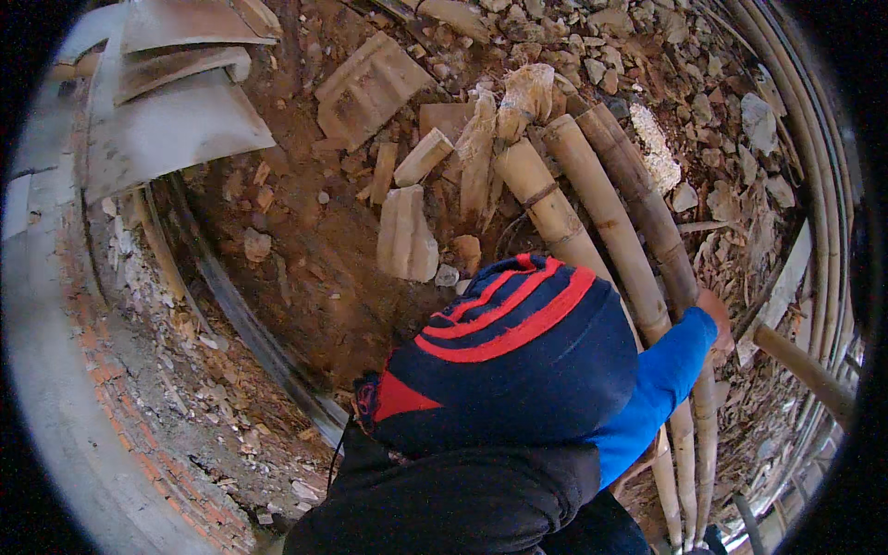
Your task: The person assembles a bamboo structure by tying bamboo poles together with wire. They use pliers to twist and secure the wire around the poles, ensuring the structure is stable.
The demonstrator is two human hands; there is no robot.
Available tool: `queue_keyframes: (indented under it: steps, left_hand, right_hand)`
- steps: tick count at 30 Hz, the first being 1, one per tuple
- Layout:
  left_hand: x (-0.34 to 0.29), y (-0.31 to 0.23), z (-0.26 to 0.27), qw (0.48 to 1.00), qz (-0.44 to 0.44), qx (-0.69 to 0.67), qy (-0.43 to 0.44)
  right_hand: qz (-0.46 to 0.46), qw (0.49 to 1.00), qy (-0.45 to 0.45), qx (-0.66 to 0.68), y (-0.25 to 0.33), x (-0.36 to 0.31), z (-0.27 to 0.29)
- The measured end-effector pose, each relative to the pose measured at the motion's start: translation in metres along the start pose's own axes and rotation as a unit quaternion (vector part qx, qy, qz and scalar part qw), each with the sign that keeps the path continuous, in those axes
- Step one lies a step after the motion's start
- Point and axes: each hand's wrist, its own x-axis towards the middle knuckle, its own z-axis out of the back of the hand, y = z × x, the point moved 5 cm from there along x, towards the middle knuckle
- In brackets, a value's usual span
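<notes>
Neither my left hand nor my right hand shows in the head view. Right in front of me another person bends forward, seen from above and behind, in a dark blue knit cap with red stripes (546,361), a black top (444,499) and a blue sleeve (661,384). This person's right hand (717,319) touches the outermost of several long bamboo poles (638,282), its fingers partly hidden. The poles lie side by side, and the cap covers part of them. A crumpled pale sack or cloth (524,97) sits at their far end.
Broken ridged tiles (370,91) and another tile piece (407,236) lie on brown soil. Stone rubble (610,37) spreads at the back right. Large grey sheets (185,120) stand at the upper left. A dark curved rail (250,314) and a brick edge (125,412) run along the left.
</notes>
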Motion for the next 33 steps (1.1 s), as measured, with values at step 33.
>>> queue_keyframes:
  steps: [33]
  left_hand:
    - [-0.043,0.016,0.024,0.971,-0.163,0.06,-0.163]
  right_hand:
    - [-0.178,0.982,0.061,-0.003,-0.009,0.012,0.004]
